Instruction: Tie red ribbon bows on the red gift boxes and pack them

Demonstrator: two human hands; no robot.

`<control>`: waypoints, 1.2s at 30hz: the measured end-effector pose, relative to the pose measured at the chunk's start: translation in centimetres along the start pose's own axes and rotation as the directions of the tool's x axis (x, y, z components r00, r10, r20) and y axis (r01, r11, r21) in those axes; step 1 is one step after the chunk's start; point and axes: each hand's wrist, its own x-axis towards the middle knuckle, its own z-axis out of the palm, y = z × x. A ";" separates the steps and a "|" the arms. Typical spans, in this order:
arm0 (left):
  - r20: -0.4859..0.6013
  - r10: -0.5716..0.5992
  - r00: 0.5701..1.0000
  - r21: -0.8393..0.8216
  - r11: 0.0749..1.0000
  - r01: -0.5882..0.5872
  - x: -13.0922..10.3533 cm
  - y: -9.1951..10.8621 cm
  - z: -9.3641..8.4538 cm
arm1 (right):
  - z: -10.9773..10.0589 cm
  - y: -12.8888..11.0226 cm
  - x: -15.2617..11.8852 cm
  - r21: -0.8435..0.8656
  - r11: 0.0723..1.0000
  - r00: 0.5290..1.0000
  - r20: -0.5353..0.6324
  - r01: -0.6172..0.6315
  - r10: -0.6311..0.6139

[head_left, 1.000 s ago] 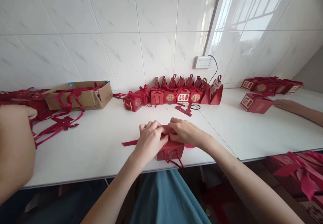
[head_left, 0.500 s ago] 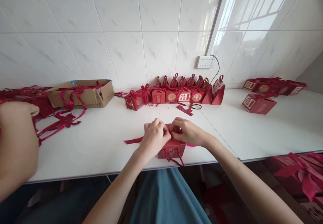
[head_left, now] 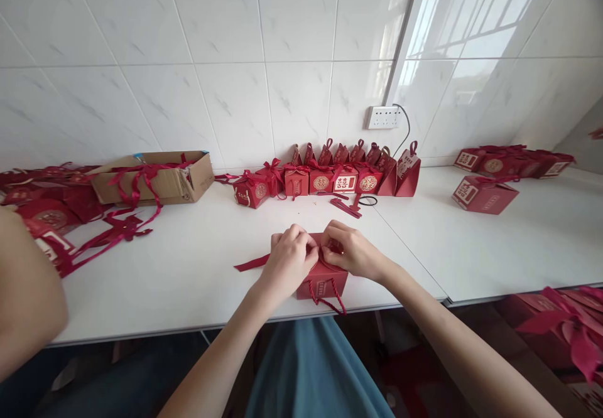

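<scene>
Head view: the red gift box (head_left: 325,285) stands on the white table (head_left: 188,280), near its front edge, with the row of red boxes (head_left: 345,181) beyond it. Thin card seems likely: light, fairly stiff, easily creased, best steadied by its lower side walls; the ribbon (head_left: 252,263), trailing left of the box, looks soft and slippery. Left hand (head_left: 286,256) and right hand (head_left: 349,250) arch over the box top, fingers curled, each apparently pinching ribbon, though the fingertips partly hide it.
</scene>
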 end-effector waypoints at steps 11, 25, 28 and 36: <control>-0.021 -0.019 1.000 -0.003 1.000 0.019 0.0 0.1 -0.1 | -0.1 -0.2 0.1 -0.019 0.999 0.999 -0.022 -0.036 0.035; -0.058 -0.030 0.998 -0.020 0.999 0.029 -0.3 -0.1 -0.1 | -0.2 -0.1 -0.1 0.108 0.989 0.995 0.003 -0.100 0.100; -0.039 -0.020 0.999 -0.032 0.999 0.019 -0.3 -0.2 0.0 | 0.0 -0.1 -0.2 0.130 0.986 0.994 -0.008 -0.104 0.106; 0.009 -0.014 1.000 -0.042 0.999 0.014 -0.2 -0.1 0.0 | 0.2 -0.3 -0.3 0.162 0.980 0.993 -0.005 -0.116 0.119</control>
